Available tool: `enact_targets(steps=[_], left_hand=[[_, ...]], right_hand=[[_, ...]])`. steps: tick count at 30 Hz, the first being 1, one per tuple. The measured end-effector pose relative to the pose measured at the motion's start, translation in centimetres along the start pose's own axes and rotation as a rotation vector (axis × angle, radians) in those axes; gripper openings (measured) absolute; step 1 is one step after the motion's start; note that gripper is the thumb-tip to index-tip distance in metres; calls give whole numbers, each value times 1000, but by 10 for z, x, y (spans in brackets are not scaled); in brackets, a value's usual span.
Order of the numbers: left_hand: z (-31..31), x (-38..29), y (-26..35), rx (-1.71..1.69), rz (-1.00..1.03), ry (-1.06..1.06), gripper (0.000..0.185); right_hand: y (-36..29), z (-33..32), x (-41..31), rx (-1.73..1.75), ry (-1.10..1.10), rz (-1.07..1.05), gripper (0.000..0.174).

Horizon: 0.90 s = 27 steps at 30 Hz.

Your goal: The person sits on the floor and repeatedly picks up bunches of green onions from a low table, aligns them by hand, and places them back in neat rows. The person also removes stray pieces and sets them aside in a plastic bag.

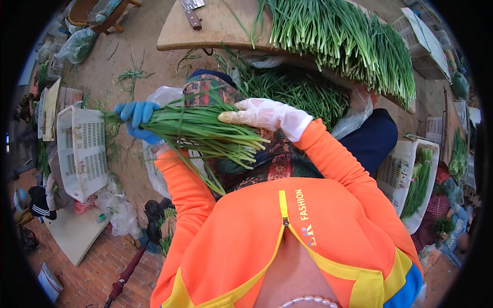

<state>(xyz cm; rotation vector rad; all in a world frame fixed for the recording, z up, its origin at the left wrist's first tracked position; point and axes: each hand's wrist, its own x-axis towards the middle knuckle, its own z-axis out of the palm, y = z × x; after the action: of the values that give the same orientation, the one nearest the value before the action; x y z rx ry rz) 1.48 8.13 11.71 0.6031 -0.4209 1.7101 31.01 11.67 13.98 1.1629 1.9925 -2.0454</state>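
Note:
A bunch of long green Chinese chives [200, 125] lies across the front of the body, pale stem ends to the right. My left hand [139, 120], in a blue rubber glove, is closed around the leafy end. My right hand [262, 115], in a thin whitish glove, rests at the upper side of the bunch near the stem ends, fingers pointing left; whether it grips any stems cannot be told. Beyond the hands, a heap of loose chives [296, 92] lies in clear plastic. Rows of chives [331, 38] cover the right part of a wooden board [219, 30].
A cleaver [192, 14] lies on the board. A white plastic crate [83, 154] stands on the left; another crate [393, 169] with bundled chives is on the right. A folded umbrella [125, 275] is at lower left. Other people sit at both sides.

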Motion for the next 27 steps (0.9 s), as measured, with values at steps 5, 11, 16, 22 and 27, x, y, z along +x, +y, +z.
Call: enact_targets(steps=[5,11,16,22,27], left_hand=[[17,60,-29,82,-130,-115,27],[33,125,-64,391,-238,-163,29],[48,119,-80,556,-89,294,34],[32,45,-44,613,9,786,30],[3,-47,-7,547,83,1118,24]], right_hand=[[10,2,16,847,113,-182,44],[10,-34,6,1057,267,-423,28],[15,-55,-8,1048,402,-412,34],[53,-41,-10,1053,124,-316,35],[87,1,3,1349,-98,-361,43]])
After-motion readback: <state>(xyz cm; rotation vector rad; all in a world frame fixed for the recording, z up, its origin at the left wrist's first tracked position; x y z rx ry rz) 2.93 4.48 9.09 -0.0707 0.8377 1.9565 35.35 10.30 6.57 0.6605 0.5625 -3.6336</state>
